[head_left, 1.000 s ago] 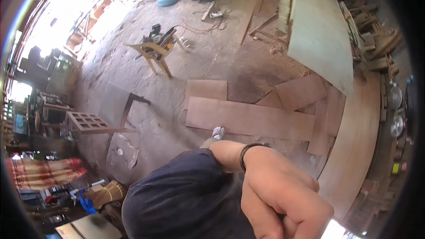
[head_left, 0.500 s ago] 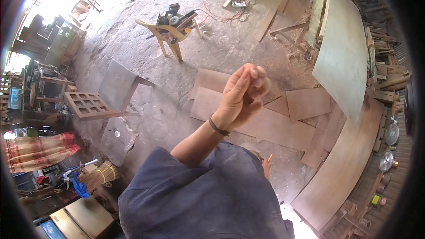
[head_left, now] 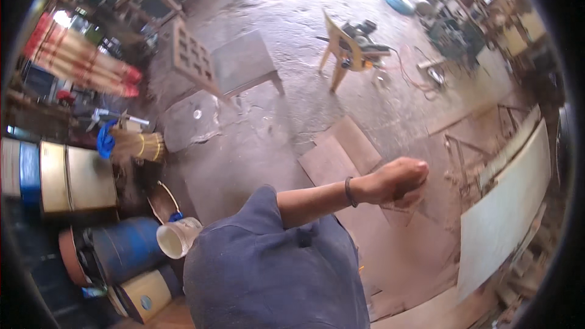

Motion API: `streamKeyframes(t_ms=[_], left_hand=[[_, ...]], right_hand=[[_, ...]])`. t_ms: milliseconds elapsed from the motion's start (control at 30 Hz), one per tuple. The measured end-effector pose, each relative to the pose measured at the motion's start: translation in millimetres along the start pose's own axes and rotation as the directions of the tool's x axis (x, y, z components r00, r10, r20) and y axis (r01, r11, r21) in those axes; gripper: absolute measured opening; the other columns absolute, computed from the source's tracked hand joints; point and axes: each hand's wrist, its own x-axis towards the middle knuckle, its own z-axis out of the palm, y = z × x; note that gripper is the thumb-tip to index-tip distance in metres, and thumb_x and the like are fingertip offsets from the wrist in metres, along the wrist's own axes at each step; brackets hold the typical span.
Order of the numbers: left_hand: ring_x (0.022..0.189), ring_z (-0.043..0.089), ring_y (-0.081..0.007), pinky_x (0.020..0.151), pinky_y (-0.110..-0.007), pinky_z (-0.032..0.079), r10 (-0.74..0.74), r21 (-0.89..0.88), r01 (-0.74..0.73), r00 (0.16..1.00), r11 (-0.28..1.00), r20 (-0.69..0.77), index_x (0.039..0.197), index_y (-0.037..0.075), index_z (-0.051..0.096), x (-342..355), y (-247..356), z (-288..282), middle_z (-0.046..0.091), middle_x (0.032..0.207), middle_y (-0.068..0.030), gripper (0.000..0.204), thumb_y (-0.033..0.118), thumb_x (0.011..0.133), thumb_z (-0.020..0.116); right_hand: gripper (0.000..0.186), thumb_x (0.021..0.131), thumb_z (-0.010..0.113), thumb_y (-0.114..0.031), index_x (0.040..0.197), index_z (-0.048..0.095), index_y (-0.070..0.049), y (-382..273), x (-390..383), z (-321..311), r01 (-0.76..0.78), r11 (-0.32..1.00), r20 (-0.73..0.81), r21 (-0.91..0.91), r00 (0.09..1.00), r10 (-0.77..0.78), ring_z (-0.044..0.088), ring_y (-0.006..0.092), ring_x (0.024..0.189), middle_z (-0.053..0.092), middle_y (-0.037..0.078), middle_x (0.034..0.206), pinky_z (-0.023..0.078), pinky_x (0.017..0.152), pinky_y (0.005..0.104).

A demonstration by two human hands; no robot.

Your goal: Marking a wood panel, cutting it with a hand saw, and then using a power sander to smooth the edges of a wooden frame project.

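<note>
My left arm reaches across my dark blue shirt [head_left: 274, 274] toward the right. At its end my left hand [head_left: 393, 181], with a dark band [head_left: 349, 192] at the wrist, is closed with the fingers curled in. What it holds, if anything, is hidden. The hand is raised above brown wooden panels [head_left: 332, 155] lying on the floor. My right hand is hidden behind my body. A small orange tip [head_left: 361, 268] shows at the right edge of my shirt.
Tools lie on a yellow plastic chair [head_left: 339, 45] at the far side. A large pale sheet [head_left: 506, 213] leans on the right. A small table [head_left: 247, 61] and a lattice wooden frame [head_left: 192, 58] stand far left. Nearer left are a broom [head_left: 137, 145], a blue drum [head_left: 128, 247] and a white bucket [head_left: 177, 237].
My view has swung left, bringing the drum and bucket in. My left hand has gone from a raised pinch to a fist stretched rightward. The right hand with its yellow pencil has left view.
</note>
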Motion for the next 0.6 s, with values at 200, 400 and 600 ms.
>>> streamKeyframes(t_ms=[200,400,600], left_hand=[[0.064,0.057,-0.0163,0.054,-0.026,0.044,-0.115,0.468,0.069,0.991,0.881,0.07,0.095,0.003,0.055,-48.6,10.3,2.9,0.058,0.077,-0.0081,0.03,0.032,0.1,0.048],[0.108,0.054,-0.0362,0.096,-0.044,0.041,-0.395,0.63,-0.003,0.777,0.776,0.49,0.133,-0.007,0.042,-70.5,-117.2,33.5,0.057,0.11,-0.0236,0.07,0.045,0.089,0.063],[0.125,0.045,-0.0356,0.106,-0.044,0.035,-0.461,0.459,0.113,0.419,0.881,0.782,0.128,-0.013,0.045,-82.0,-101.9,93.3,0.049,0.131,-0.0286,0.062,0.04,0.096,0.049]], right_hand=[[0.04,0.09,0.051,-0.035,0.092,0.071,0.001,-24.0,24.7,7.9,0.044,0.993,0.056,-0.109,0.998,-0.038,0.058,0.0225,0.053,0.063,0.01,0.063,0.046,0.052,0.0365],[0.039,0.09,0.051,-0.035,0.092,0.071,-0.001,-26.0,37.3,15.8,0.11,0.977,0.107,-0.183,0.99,-0.091,0.057,0.0219,0.052,0.062,0.011,0.063,0.046,0.05,0.0362],[0.039,0.091,0.051,-0.035,0.092,0.071,-0.002,65.2,82.8,-3.6,0.219,0.961,0.021,-0.172,0.976,-0.219,0.056,0.0214,0.051,0.062,0.011,0.063,0.045,0.048,0.036]])
